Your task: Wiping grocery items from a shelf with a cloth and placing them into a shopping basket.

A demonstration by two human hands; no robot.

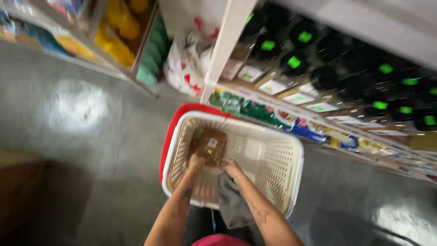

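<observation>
A cream plastic basket [291, 150] with perforated walls sits on a red one [172, 132] on the grey floor below me. Both my hands reach down into it. My left hand [196, 161] and my right hand [230, 166] hold a brown rectangular packet [210, 145] with a pale label, near the basket's left side. A grey cloth [232, 202] hangs over the basket's near rim, under my right forearm. The view is blurred by motion.
A white shelf post [225, 43] rises just behind the basket. Shelves to the right hold dark bottles with green labels [296, 61] and colourful packets [309, 130]. Red-and-white bags [189, 64] and yellow goods [116, 34] lie at the back left. A brown box [20, 191] stands at left.
</observation>
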